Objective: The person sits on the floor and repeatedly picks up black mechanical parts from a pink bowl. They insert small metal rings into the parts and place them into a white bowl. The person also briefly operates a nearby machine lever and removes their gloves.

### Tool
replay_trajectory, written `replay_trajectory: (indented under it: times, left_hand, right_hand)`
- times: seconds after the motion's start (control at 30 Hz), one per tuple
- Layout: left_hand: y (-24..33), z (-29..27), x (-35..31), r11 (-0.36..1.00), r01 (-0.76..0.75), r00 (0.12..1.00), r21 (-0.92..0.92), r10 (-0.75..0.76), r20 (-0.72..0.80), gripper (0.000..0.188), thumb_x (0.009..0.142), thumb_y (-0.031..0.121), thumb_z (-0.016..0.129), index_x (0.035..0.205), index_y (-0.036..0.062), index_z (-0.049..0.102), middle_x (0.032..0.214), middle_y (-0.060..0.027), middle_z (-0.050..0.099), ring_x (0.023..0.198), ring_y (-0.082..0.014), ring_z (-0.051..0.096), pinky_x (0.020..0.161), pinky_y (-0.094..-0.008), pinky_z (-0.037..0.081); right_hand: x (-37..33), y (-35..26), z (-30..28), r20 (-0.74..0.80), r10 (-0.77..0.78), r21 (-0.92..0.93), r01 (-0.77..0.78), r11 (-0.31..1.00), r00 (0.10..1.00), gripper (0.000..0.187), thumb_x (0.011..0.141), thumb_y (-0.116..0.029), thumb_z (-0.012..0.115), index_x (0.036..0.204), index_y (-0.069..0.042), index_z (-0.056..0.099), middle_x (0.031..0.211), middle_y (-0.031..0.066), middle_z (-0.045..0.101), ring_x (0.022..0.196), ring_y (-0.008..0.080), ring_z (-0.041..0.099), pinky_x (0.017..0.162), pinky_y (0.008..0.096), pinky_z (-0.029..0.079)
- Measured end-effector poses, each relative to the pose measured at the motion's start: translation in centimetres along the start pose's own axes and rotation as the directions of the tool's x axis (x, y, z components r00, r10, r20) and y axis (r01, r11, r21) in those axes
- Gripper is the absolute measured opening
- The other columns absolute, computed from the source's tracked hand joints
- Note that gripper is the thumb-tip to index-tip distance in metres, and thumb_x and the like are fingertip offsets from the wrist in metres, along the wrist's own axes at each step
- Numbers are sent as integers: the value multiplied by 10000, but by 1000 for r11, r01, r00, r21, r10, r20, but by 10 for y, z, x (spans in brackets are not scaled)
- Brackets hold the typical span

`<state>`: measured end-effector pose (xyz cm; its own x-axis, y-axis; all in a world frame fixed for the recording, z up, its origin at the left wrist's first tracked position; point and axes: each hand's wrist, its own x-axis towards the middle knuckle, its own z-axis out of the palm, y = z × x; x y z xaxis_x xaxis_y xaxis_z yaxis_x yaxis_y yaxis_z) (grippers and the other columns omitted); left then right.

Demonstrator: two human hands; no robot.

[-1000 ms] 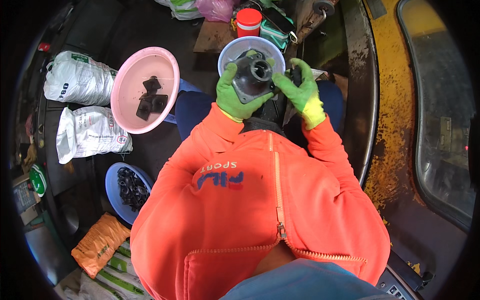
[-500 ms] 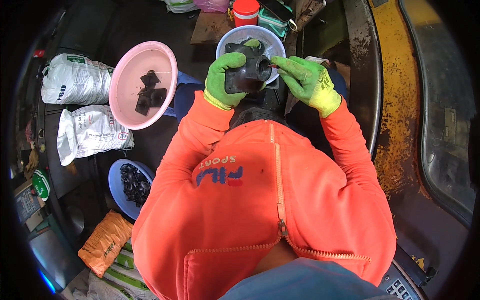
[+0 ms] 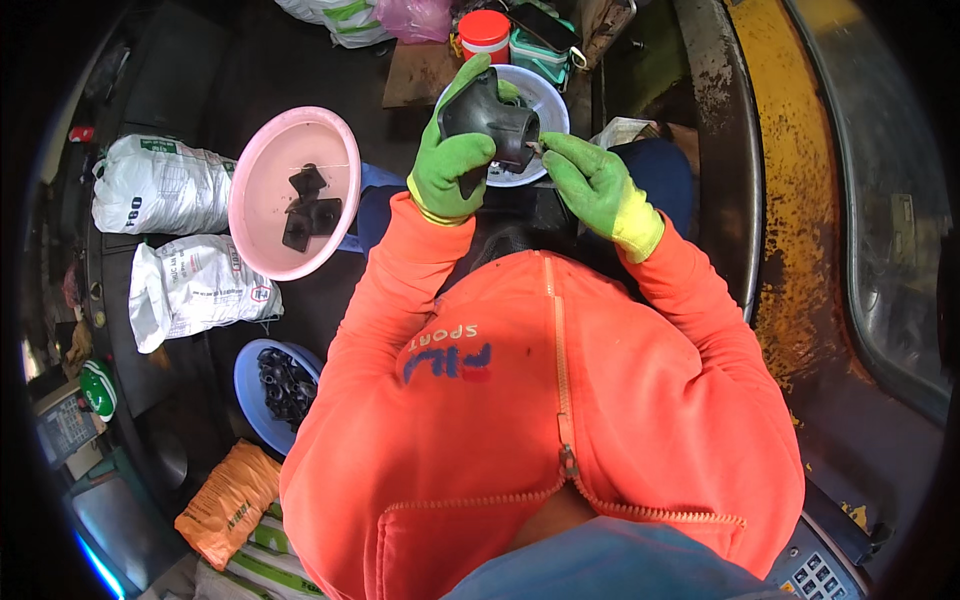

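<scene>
In front of my chest, my left hand (image 3: 447,172), in a green and yellow work glove, is wrapped round a black moulded rubber or plastic part (image 3: 488,112). The part has a flared flange and a round, hollow neck facing right. My right hand (image 3: 588,182), gloved the same way, pinches something small and thin (image 3: 535,148) at the rim of that neck; its kind is too small to tell. Behind and below the part stands a pale blue basin (image 3: 556,120), partly hidden by my left hand and the part.
A pink basin (image 3: 246,190) with several black parts stands to the left. Nearer is a blue basin (image 3: 254,402) full of small black pieces. White sacks (image 3: 165,190) and an orange bag (image 3: 228,500) lie further left. A red tub (image 3: 484,38) stands ahead; a rusty yellow machine frame (image 3: 790,220) rises at right.
My left hand has turned the black part so its flange tips up and left. My right hand has dropped slightly, its fingers more curled at the neck's rim. The whole view has shifted a little.
</scene>
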<state>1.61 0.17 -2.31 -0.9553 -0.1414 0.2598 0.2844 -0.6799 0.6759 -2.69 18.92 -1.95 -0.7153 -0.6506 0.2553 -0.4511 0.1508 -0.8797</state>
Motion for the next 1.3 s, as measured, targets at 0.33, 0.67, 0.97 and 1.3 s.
replay_trajectory:
  times: [0.33,0.67,0.97,1.3]
  left_hand:
    - [-3,-10,7,652,-492,871,577,372,321,790,756,260,723,1400,-11,354,1284,-168,469,1071,-246,523,923,-374,456]
    - [14,-23,20,72,-779,589,623,427,686,843,760,272,718,1468,158,276,1303,-237,412,1142,-349,483,960,-453,417]
    - [-9,-14,-3,398,-651,759,647,346,551,1316,578,509,872,1480,6,56,1483,-183,248,1302,-323,404,1030,-452,406]
    - [-7,-12,-15,942,225,959,-248,-259,-116,754,716,280,639,1355,-36,394,1263,-238,523,1154,-397,536,957,-557,471]
  right_hand:
    - [0,-36,-7,279,393,492,-482,725,876,337,982,-288,509,1179,-23,578,635,-57,453,468,29,320,430,196,244]
    - [7,-46,-20,678,297,712,-702,-35,673,348,1017,-304,404,1086,-9,577,672,-47,421,448,31,260,397,193,208]
    - [32,-21,-16,48,195,222,-201,954,980,250,855,-187,585,1042,-28,632,730,-7,589,674,72,557,560,244,431]
    - [37,-7,-24,90,-215,-133,226,965,972,284,849,-88,644,1131,-59,628,935,91,669,781,159,655,687,284,529]
